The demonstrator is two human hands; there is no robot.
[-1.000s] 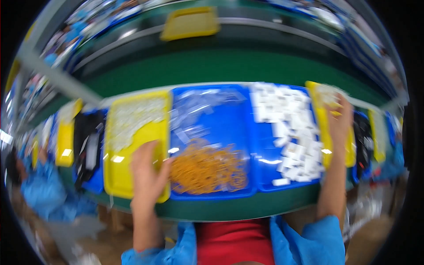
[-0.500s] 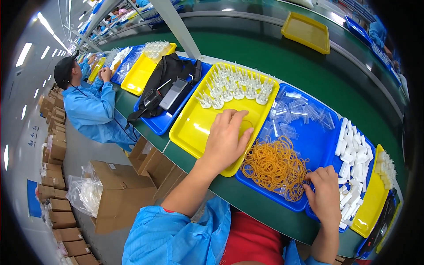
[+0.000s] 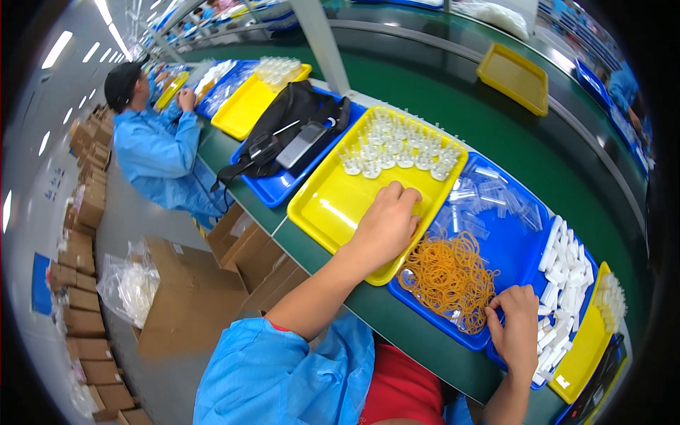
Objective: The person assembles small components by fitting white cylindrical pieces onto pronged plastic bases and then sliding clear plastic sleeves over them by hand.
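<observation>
rubber bands [image 3: 446, 280] in tray [image 3: 511, 239], tubes [image 3: 494, 193] behind them

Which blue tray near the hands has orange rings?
The blue tray between the left hand and right hand; its neighbour on the right holds white pieces instead.

Room over the yellow tray [image 3: 322, 205], left of your left hand [image 3: 386, 223]
Spiky white parts [image 3: 405, 147] block its far end.

You have before you two blue trays [image 3: 508, 235] between two yellow trays [image 3: 319, 211], one heap of orange bands [image 3: 448, 278], one left hand [image 3: 386, 223], one right hand [image 3: 517, 322] and one far yellow tray [image 3: 513, 79].
</observation>
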